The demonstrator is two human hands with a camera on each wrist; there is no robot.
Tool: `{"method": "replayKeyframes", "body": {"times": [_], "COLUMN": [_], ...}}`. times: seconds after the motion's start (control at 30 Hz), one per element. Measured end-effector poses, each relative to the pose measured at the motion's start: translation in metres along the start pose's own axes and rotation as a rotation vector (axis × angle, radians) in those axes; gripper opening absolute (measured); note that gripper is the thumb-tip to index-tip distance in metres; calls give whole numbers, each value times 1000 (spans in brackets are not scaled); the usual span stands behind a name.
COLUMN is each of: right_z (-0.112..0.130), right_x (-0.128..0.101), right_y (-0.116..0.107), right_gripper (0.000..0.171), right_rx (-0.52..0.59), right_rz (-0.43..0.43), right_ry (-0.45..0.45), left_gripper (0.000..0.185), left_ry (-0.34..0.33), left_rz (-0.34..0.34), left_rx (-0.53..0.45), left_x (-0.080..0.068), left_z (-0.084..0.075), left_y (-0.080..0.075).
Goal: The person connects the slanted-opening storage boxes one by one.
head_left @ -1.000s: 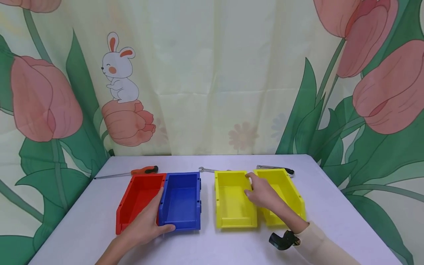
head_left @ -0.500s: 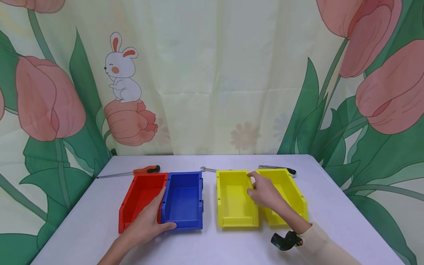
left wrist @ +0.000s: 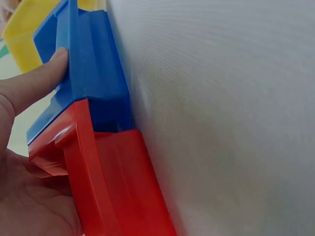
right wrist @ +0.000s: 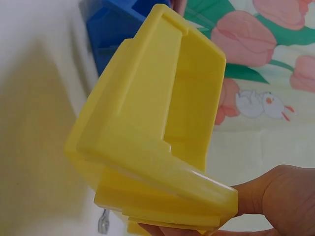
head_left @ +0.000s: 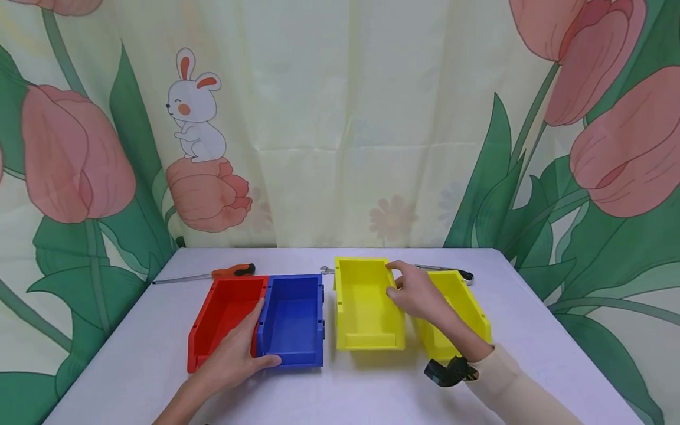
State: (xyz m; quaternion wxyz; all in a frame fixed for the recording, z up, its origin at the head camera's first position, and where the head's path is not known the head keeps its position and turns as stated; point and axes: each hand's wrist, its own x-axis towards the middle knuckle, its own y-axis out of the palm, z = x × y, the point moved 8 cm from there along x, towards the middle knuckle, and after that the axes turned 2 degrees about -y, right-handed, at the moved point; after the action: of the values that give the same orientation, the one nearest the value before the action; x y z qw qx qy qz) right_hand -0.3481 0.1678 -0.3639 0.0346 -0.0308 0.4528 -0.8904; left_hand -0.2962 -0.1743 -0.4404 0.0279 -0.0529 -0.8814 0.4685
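Evidently, the work was only partly done. A blue bin [head_left: 293, 319] sat on a white table [head_left: 133, 342], with a red bin [head_left: 225, 307] touching its left side; that pairing looked finished. A person's left hand [head_left: 236, 354] was spread over both, thumb on the blue bin's front lip, one finger along the wall where it met the red; the other fingertips could not be made out. Right of the blue bin, across a gap, was a first yellow bin [head_left: 366, 301], seemingly off the table. The right hand [head_left: 417, 292] pinched its right wall near the back. Farther right of the blue bin stood a second yellow bin [head_left: 459, 292], partly hidden by the right forearm. Neither yellow bin touched the blue one, so their placing looked undone. Beyond the blue bin lay tools, apparently unused: a screwdriver [head_left: 231, 271] to its left, a partly hidden wrench [head_left: 327, 270] just right, and a black-handled tool [head_left: 466, 275] well right.
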Motion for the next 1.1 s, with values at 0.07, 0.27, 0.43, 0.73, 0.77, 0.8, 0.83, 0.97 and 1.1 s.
{"method": "replayKeyframes", "body": {"times": [0.07,0.27,0.43,0.73,0.77,0.8,0.83,0.97,1.1], "right_z": [4,12,15,20,20,20,21,22,23], "right_x": [0,-1,0,3,4,5,5,6,6], "right_y": [0,3,4,5,5,5,5,4,5], "right_gripper": [58,58,58,58,57,57,57,57,57], "right_rx": [5,28,24,21,20,20,18,17,21], "right_rz": [3,7,6,2,5,7,8,12,13], "right_ry": [6,7,0,-14,-17,-18,-18,-15,-11], "left_gripper": [129,129,129,129,129,129,129,129,129], "left_ry": [1,-9,-12,-14,-16,-19,-22,-26,-19], "left_rz": [1,3,8,18,19,20,21,21,20], "left_rx": [4,19,16,-7,-6,-3,-1,3,6], "left_x": [0,-2,-2,-1,0,0,0,1,1], "left_z": [0,0,0,0,0,0,0,0,0], "left_y": [0,1,2,1,1,1,1,0,1]}}
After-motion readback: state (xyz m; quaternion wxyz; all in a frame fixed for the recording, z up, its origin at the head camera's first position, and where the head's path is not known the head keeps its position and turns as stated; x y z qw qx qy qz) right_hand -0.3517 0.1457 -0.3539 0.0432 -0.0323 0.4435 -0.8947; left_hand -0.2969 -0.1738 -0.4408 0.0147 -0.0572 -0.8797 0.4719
